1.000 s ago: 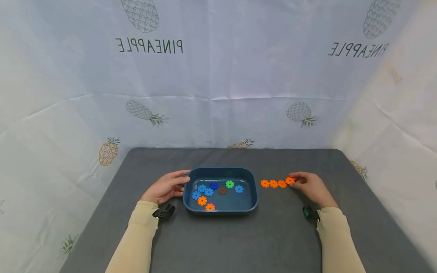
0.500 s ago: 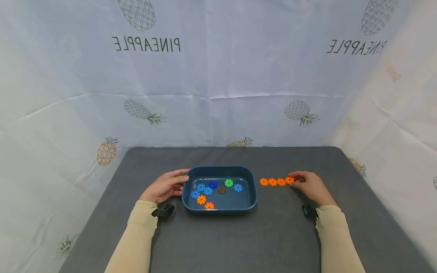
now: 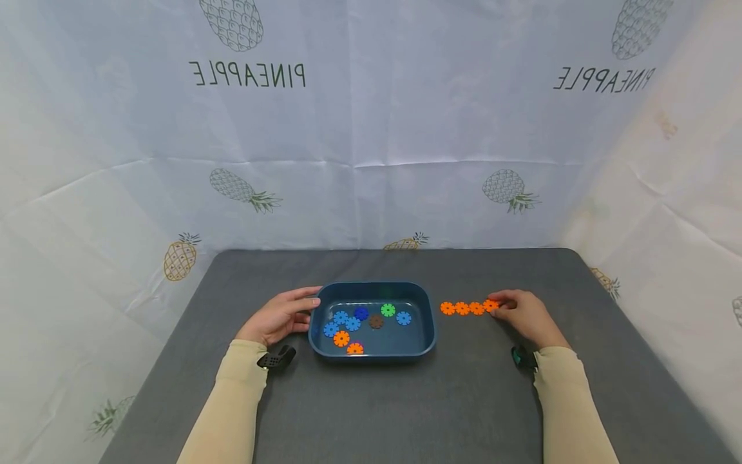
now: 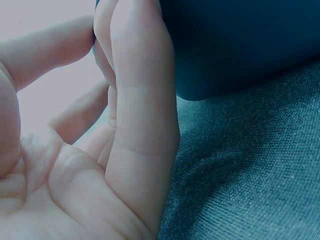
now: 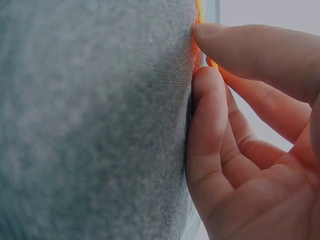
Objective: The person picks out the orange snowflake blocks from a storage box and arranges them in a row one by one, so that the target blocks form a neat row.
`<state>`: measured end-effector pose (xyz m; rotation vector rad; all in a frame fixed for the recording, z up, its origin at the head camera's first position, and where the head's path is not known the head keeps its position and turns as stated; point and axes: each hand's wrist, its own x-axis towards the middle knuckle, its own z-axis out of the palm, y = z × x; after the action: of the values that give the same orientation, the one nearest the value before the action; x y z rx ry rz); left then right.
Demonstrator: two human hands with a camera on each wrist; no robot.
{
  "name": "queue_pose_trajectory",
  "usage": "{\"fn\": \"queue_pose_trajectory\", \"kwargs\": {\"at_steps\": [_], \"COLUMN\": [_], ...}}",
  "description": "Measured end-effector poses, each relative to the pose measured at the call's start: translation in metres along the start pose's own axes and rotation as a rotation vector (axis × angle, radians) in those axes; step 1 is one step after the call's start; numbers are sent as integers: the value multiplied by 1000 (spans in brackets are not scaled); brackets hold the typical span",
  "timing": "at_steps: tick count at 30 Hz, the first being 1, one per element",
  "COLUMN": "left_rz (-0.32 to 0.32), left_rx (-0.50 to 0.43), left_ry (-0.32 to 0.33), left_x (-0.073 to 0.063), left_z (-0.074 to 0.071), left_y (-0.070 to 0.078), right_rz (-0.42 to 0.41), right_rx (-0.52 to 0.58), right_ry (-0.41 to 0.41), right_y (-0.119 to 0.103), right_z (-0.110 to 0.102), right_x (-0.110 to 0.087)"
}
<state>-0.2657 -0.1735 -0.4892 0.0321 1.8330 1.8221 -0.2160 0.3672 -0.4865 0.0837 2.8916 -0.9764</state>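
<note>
Head | right fingers (image 3: pixel 506 295): pinching rightmost orange disc (image 3: pixel 490 305) between them | left fingers (image 3: pixel 303 304): gripping tray (image 3: pixel 400 339)

Occlusion & crop notes
Head: R hand (image 3: pixel 529 317) partly covers end disc (image 3: pixel 490 305) (interlock w/ next disc (image 3: pixel 476 309) too small to tell); near wall of tray (image 3: pixel 400 340) hides lower edge of lowest disc (image 3: pixel 355 348); sleeves (image 3: pixel 228 403) cut at btm. L-wrist cam: tray cropped top & right. R-wrist cam: tabletop (image 5: pixel 90 125) blurred, end disc mostly hidden.
</note>
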Motion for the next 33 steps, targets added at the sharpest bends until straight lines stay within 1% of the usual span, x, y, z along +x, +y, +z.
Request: {"fn": "queue_pose_trajectory", "kwargs": {"at_steps": [6,11,15,18,21,24,27,30,33], "left_rz": [7,6,5,11,20,32,43,46,41], "left_rx": [1,4,6,10,13,17,18,23,15], "left_ry": [-4,-2,-4,-13,-11,-9,-13,-23,-21], "left_x": [1,0,-1,0,-1,-2,-2,-2,-3], "left_z": [-2,-3,-2,-1,-3,-4,-3,-1,-1], "left_y": [-2,-4,-3,-1,1,2,2,1,0], "right_rz": [9,5,5,4,-15,-65,-139,-217,-303], "right_rx": [7,19,25,9,-43,-89,-95,-81,-87], "right_ry": [-5,-24,-30,-23,-2,34,67,53,5], "right_y": [0,-1,-2,-3,-10,-22,-40,-64,-94], "right_z": [2,1,1,0,-3,-8,-10,-5,4], "right_x": [2,0,0,0,1,-3,-8,-8,-2]}}
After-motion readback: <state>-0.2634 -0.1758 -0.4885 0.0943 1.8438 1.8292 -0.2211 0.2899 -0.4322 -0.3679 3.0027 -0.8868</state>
